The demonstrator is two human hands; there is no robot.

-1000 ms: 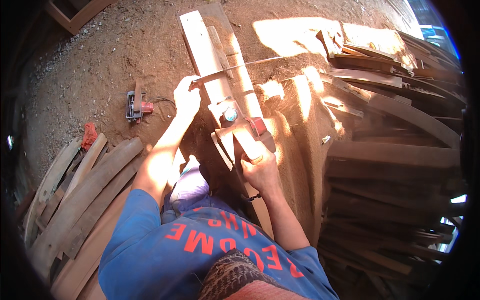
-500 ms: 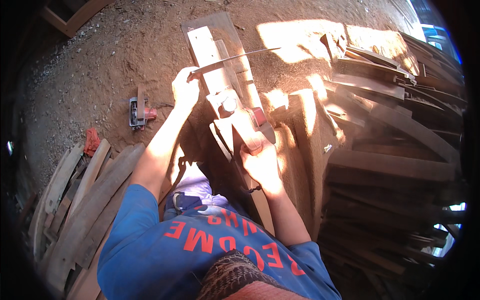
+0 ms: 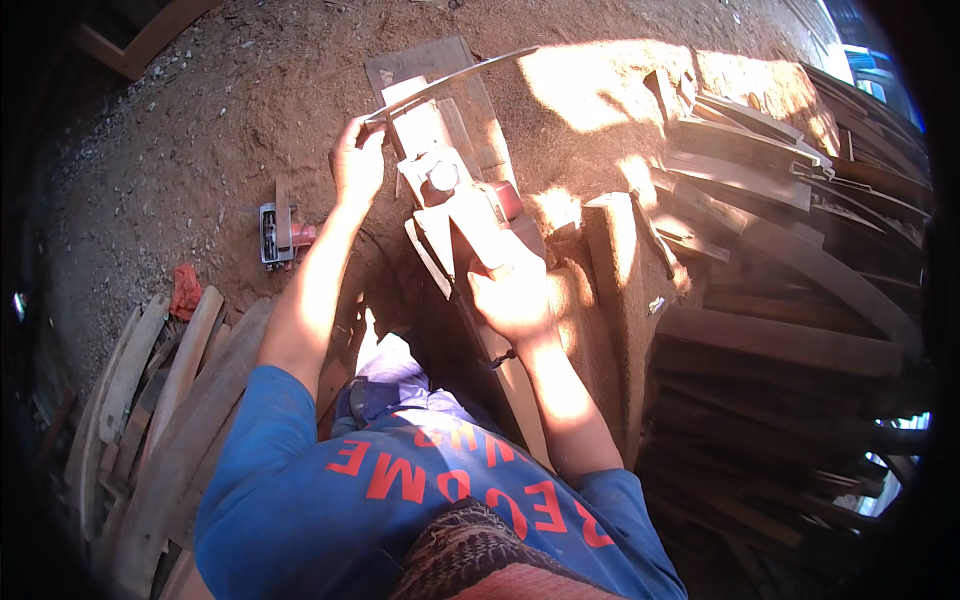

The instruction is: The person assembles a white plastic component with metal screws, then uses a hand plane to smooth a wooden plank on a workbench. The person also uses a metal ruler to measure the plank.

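My left hand (image 3: pixel 357 167) is closed at the near end of a thin, curved strip (image 3: pixel 462 76), which could be wood or metal. The strip slants up to the right across a pale, sunlit wooden board (image 3: pixel 418 127). My right hand (image 3: pixel 515 295) is wrapped round the rear handle of a power planer (image 3: pixel 478 222) with a round front knob (image 3: pixel 442 177) and a red side part (image 3: pixel 508 200). The planer lies over the board's near part. Glare and my fingers hide much of its body, and I cannot tell whether its sole touches the wood.
A second power tool (image 3: pixel 282 236), red and silver, lies on the dirt floor (image 3: pixel 230 120) at left. Curved planks (image 3: pixel 180 370) are piled near left beside a red cloth (image 3: pixel 185 291). More boards (image 3: pixel 790 340) are stacked at right. A flat panel (image 3: pixel 465 60) lies under the board's far end.
My left hand has shifted slightly away and left, carrying the strip farther along the board. My right hand and the planer have also moved a little forward and left.
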